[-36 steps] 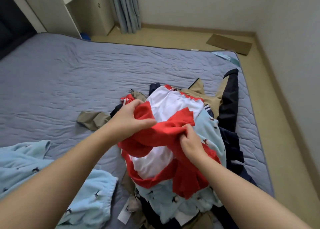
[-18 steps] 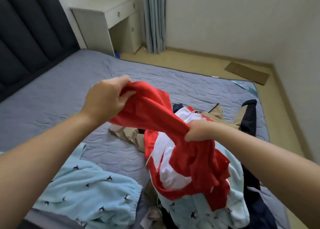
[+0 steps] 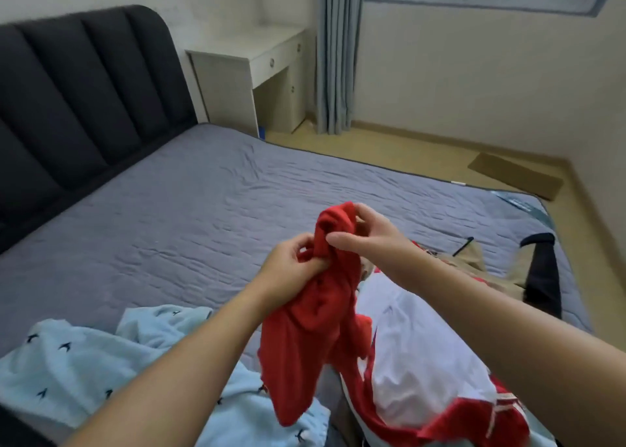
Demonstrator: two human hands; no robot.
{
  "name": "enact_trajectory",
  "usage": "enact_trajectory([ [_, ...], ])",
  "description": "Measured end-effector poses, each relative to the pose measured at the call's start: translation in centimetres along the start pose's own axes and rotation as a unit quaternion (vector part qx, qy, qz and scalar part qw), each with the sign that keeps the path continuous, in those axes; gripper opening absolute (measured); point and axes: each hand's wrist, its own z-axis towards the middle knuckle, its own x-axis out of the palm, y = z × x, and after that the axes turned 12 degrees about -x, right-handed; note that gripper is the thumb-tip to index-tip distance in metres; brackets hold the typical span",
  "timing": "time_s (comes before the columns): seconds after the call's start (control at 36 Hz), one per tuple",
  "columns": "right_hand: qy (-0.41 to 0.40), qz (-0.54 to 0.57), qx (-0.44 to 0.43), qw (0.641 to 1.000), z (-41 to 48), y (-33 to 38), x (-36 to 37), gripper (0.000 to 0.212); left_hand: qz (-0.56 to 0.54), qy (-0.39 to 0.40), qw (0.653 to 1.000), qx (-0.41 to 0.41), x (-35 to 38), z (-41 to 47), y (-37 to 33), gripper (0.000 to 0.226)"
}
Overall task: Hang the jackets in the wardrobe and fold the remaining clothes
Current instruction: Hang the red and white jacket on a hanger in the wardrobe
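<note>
Bed (image 3: pixel 203 216) bare and passable left of and beyond the red garment (image 3: pixel 315 311), up to the headboard (image 3: pixel 84 91). Right of red garment: white-and-red garment (image 3: pixel 423 345), dark and tan clothes (image 3: pixel 538 277) piled, in the way. Near-left of it: light blue garment (image 3: pixel 84 362) covers the bed.

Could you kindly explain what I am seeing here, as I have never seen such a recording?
There is no machine here: a person wears one wide-angle camera on the head, so you look forward and down along their own bare arms. The left hand grips a bunched red garment and the right hand pinches its top, held up over the bed. On the grey cover lie a light blue printed garment at near left, a red and white garment under the right arm, and tan and dark clothes further right. A dark headboard and a white desk stand behind.
</note>
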Motion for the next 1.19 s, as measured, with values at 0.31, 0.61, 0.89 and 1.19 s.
enact_trajectory([
  [0.31,0.131,-0.214,0.162,0.954,-1.9,-10.9,7.5,0.014,-0.079,0.092,0.974,-0.191,-6.8,-0.6,2.7,0.017],
  [0.61,-0.007,-0.013,0.269,0.963,2.6,-12.0,10.9,0.017,0.239,-0.255,0.907,-0.236,-13.6,1.9,7.6,0.026],
  [0.89,0.045,0.046,0.117,0.991,10.6,-4.2,11.5,0.059,0.054,-0.173,0.982,-0.053,-17.2,5.6,-1.7,0.086],
  [1.19,0.058,-0.116,0.246,0.961,-2.0,-12.6,1.7,0.045,0.132,-0.109,0.966,-0.195,-7.6,4.0,9.6,0.075],
])
